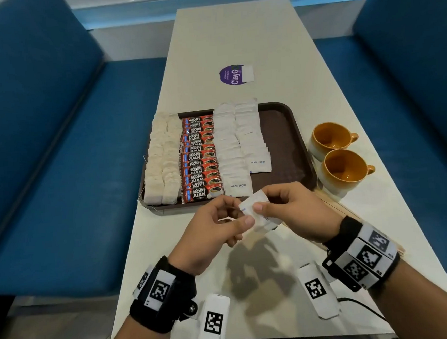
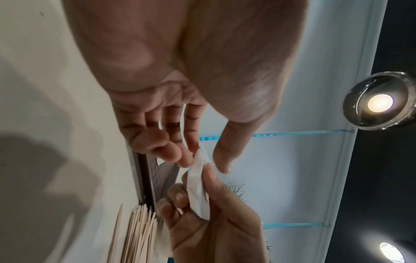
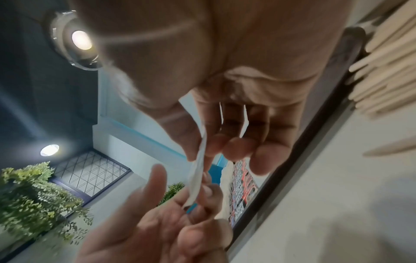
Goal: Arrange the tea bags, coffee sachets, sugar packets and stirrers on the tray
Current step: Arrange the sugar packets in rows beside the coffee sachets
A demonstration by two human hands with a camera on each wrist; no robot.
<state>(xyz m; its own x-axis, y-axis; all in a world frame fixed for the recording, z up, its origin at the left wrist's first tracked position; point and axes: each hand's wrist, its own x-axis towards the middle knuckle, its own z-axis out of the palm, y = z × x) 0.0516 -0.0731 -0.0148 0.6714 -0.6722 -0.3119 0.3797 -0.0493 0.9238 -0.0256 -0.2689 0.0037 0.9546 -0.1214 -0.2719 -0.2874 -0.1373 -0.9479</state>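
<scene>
blue booths flank our long white bench [image 1: 234, 36]. our left hand [image 1: 215, 222] and right hand [image 1: 294, 212] both pinch one small white paper sugar packet [image 1: 254, 212] just short of the brown plastic tray [image 1: 280, 128], likely squaring it for the shorter sugar row.

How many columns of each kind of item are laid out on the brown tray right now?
Tea bags: 2 columns
Coffee sachets: 1 column
Sugar packets: 2 columns
Total: 5 columns
</scene>
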